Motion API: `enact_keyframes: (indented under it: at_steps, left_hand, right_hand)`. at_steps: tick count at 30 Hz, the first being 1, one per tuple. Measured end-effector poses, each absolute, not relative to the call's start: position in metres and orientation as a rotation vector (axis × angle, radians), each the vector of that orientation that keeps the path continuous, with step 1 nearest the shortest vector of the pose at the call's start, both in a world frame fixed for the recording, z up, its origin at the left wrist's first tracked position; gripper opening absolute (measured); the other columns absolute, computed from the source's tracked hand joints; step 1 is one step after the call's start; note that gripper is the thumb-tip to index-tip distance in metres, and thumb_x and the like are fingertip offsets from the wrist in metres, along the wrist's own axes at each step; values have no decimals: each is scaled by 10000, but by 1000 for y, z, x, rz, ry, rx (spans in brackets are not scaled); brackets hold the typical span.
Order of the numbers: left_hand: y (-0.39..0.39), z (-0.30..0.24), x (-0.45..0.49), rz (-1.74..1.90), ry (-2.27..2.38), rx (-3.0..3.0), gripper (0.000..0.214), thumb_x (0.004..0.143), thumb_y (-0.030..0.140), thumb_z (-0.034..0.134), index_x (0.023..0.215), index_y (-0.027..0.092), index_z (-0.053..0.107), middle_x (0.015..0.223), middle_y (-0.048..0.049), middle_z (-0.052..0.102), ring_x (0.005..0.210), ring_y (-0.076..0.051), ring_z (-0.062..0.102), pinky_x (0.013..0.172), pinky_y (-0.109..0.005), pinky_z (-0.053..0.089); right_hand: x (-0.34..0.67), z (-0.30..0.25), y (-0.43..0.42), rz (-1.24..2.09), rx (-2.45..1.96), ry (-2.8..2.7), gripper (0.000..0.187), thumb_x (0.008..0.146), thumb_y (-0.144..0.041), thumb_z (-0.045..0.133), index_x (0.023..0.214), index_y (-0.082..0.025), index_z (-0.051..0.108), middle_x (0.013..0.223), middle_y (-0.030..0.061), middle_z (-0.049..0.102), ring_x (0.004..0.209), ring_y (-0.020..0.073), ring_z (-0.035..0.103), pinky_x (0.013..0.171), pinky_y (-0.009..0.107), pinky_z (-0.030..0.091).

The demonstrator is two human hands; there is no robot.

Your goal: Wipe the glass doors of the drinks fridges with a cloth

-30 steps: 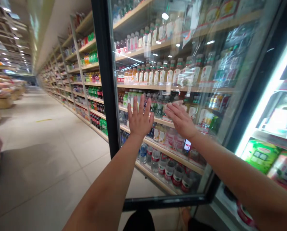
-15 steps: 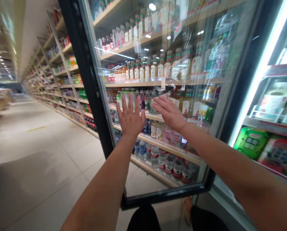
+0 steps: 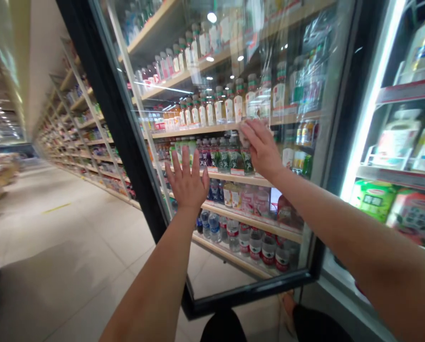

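Observation:
A glass door (image 3: 212,266) with a black frame stands swung out in front of me. My left hand (image 3: 188,183) lies against the pane, fingers spread, holding nothing. Farther right and higher, my right hand (image 3: 264,147) presses a pale, crumpled cloth (image 3: 243,135) to the glass. Most of the cloth is hidden under the palm and fingers. Through the pane show shelves of bottled drinks (image 3: 230,102).
At right is the lit cooler with shelves holding jugs (image 3: 401,137) and a green pack (image 3: 372,197). A long row of stocked shelves (image 3: 80,114) runs back at left beside the tiled floor (image 3: 91,237). My feet are below the door's lower edge.
My right hand has moved up and slightly right over the glass with the cloth. My left hand stays spread on the pane, while the view has shifted a little.

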State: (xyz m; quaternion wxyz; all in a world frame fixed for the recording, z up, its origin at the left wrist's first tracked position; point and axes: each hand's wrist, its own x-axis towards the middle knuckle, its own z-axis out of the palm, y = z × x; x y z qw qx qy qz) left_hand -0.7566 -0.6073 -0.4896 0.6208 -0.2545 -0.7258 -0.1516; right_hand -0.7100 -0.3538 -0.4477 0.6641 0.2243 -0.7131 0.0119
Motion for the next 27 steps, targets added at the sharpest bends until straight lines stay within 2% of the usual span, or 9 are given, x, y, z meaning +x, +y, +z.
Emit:
enact_keyframes:
  at_steps: [3,8,12,15,20,22,24,27]
  left_hand:
    - [-607,-490,-755,-364,-1675,-588,600,1008,365,505,1570,183,402,1656,-127,263,1567,-322,48,1263,-594,44]
    - [-607,-490,-754,-364,-1686,-595,602,1014,375,497,1575,183,392,1659,-129,257,1568,-326,55,1263,-590,41]
    - [-607,-490,-756,-336,-1663,-583,590,1012,365,494,1562,172,409,1653,-142,270,1565,-332,67,1260,-591,60]
    - [-607,-490,-757,-347,-1664,-585,591,1009,363,496,1564,181,404,1656,-138,263,1567,-325,59,1262,-586,49]
    - [-607,-491,-758,-356,-1654,-590,591,1010,379,496,1564,194,404,1651,-129,282,1567,-318,68,1265,-577,57]
    - [-607,-491,-758,-362,-1654,-587,587,1010,380,493,1559,189,414,1648,-130,288,1565,-321,74,1264,-578,64]
    - [-607,-490,-757,-372,-1672,-585,590,1007,380,490,1557,180,421,1648,-131,286,1564,-328,73,1263,-583,62]
    - [-607,-489,-753,-399,-1724,-595,603,1001,381,484,1564,177,415,1657,-123,258,1565,-329,47,1265,-588,36]
  right_hand:
    - [-709,-464,-361,65,450,-1583,596,1004,-91,359,1569,-281,373,1578,48,388,1520,228,301,1283,490,314]
    - [-707,-472,-372,-283,747,-1728,502,1036,-131,411,1498,-324,458,1542,-11,459,1488,181,361,1261,424,360]
    - [-708,-446,-373,-70,527,-1622,509,1011,-96,391,1475,-277,494,1514,16,478,1475,203,377,1273,433,334]
    - [-707,-454,-375,-22,497,-1608,505,1003,-96,407,1472,-257,504,1512,39,477,1489,208,353,1275,437,327]
    - [-703,-466,-377,-312,822,-1781,501,1017,-123,472,1464,-348,499,1524,-43,481,1456,143,402,1278,393,307]
    - [-703,-457,-375,-258,718,-1759,515,1019,-135,467,1480,-363,477,1518,-44,485,1447,159,413,1280,418,298]
    - [-702,-451,-374,-144,543,-1685,517,1016,-135,443,1491,-336,472,1497,-7,502,1436,201,422,1263,455,317]
    - [-700,-459,-378,-136,438,-1630,462,1005,-149,450,1443,-273,530,1439,53,546,1356,251,483,1173,472,418]
